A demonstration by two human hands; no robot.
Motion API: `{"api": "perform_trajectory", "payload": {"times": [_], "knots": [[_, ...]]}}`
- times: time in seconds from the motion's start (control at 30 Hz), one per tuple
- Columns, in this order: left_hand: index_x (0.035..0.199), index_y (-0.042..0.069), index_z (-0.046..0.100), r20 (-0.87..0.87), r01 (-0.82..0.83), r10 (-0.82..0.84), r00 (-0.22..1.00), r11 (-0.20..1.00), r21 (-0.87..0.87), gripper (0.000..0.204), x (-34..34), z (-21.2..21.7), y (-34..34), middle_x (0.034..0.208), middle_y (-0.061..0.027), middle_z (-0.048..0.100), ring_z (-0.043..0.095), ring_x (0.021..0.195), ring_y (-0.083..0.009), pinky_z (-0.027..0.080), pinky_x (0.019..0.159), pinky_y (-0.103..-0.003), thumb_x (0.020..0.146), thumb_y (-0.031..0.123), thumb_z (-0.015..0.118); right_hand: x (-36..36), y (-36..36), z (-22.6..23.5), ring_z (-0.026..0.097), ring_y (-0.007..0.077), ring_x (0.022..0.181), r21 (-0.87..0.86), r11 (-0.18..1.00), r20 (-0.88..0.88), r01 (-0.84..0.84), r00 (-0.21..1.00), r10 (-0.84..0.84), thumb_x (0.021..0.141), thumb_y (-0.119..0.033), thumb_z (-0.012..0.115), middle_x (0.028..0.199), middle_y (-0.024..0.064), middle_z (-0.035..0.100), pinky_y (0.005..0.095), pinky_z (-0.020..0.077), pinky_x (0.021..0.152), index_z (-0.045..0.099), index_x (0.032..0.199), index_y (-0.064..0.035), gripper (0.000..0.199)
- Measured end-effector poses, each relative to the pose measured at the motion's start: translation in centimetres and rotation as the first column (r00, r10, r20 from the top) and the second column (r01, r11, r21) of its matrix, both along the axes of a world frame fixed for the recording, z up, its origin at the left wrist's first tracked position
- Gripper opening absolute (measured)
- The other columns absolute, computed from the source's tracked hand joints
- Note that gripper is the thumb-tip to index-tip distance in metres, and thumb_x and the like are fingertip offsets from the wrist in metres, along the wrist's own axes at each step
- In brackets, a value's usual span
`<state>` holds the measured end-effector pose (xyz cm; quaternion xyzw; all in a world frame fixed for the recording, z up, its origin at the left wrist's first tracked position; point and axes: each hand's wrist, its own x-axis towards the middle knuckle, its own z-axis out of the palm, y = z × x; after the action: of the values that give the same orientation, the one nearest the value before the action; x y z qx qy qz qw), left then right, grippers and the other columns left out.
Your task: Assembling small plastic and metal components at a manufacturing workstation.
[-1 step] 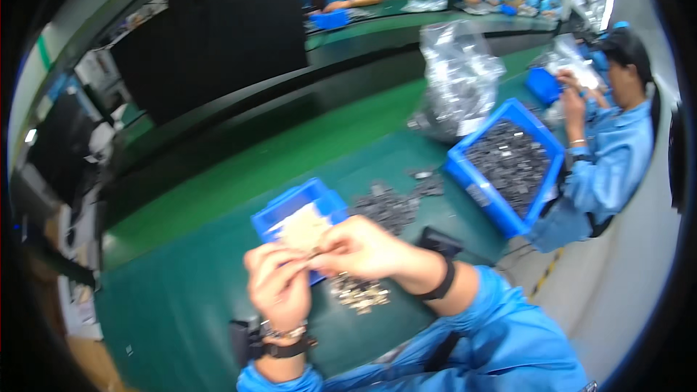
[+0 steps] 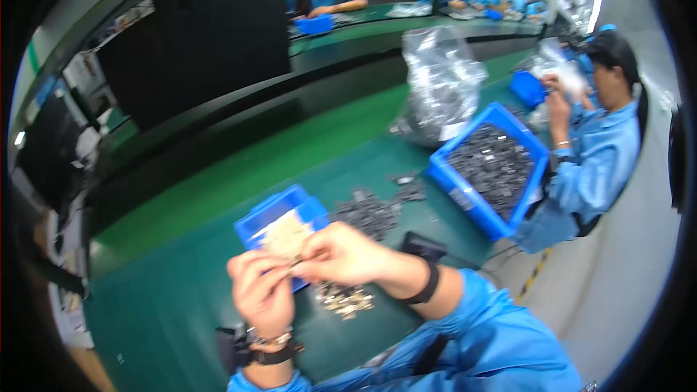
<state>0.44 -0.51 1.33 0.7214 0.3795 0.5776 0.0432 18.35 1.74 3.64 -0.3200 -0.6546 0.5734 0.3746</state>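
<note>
My left hand [image 2: 261, 287] and my right hand [image 2: 340, 254] meet fingertip to fingertip, both closed in a pinch. Whatever sits between them is too small and blurred to name. Just beyond the fingers stands a small blue bin [image 2: 311, 207] holding a heap of pale, cream-coloured pieces [image 2: 284, 234]; my hands cover its near part. Beneath my right hand lies a scatter of small shiny gold-coloured metal parts [image 2: 348, 300]. A loose pile of small dark grey parts [image 2: 369, 212] is spread on the green tabletop [image 2: 174, 297] behind my right hand.
To the right, a large blue bin [image 2: 445, 168] is full of dark grey parts, with a clear plastic bag [image 2: 441, 87] behind it. A black object [image 2: 424, 245] lies near my right wrist. A co-worker [image 2: 599, 152] sits at the right; others work across the far bench.
The whole view has shifted slightly, so the scene sits a little farther left. My hands stay pinched together in front of the small blue bin.
</note>
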Motion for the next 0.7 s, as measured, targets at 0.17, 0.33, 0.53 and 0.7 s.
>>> {"api": "perform_trajectory", "payload": {"times": [0.17,0.33,0.53,0.7], "knots": [[0.073,0.005,0.064,0.002,0.035,-0.035,0.999,0.999,0.018,0.015,0.0,-0.1,0.3,0.078,-0.0044,0.065,0.059,0.084,-0.0267,0.040,0.080,-0.040,0.063,-0.003,0.073,-0.2,0.0,0.2,0.062,0.0078,0.064,-0.207,0.976,-0.079,-0.070,0.995,0.055,0.093,-0.014,0.066,0.069,0.0061,0.065,0.0225,0.0499,0.057,0.060,0.075,0.0023,0.025],[0.076,0.002,0.061,-0.076,0.043,-0.038,0.996,0.997,0.058,0.014,-0.1,-0.3,0.1,0.080,-0.0073,0.063,0.056,0.085,-0.0292,0.042,0.079,-0.040,0.068,-0.004,0.070,0.1,0.0,-0.2,0.063,0.0082,0.067,-0.180,0.981,-0.075,-0.073,0.995,0.060,0.094,-0.012,0.064,0.071,0.0054,0.066,0.0215,0.0501,0.059,0.063,0.079,0.0033,0.022],[0.078,0.001,0.060,-0.095,0.020,-0.013,0.995,0.997,0.073,0.013,0.2,-0.3,0.0,0.080,-0.0073,0.063,0.056,0.083,-0.0287,0.041,0.078,-0.040,0.069,-0.004,0.069,0.2,-0.1,-0.8,0.063,0.0085,0.072,-0.209,0.974,-0.107,-0.084,0.992,0.063,0.096,-0.010,0.061,0.078,0.0053,0.067,0.0222,0.0510,0.063,0.064,0.085,0.0037,0.018],[0.078,0.001,0.061,-0.124,0.017,-0.008,0.992,0.997,0.077,0.014,0.2,-0.2,0.1,0.081,-0.0076,0.063,0.056,0.083,-0.0287,0.040,0.079,-0.040,0.067,-0.006,0.066,0.0,0.0,-0.8,0.063,0.0084,0.070,-0.220,0.974,-0.016,-0.050,0.999,0.047,0.096,-0.010,0.060,0.077,0.0046,0.066,0.0232,0.0514,0.063,0.062,0.088,0.0035,0.016]]}}
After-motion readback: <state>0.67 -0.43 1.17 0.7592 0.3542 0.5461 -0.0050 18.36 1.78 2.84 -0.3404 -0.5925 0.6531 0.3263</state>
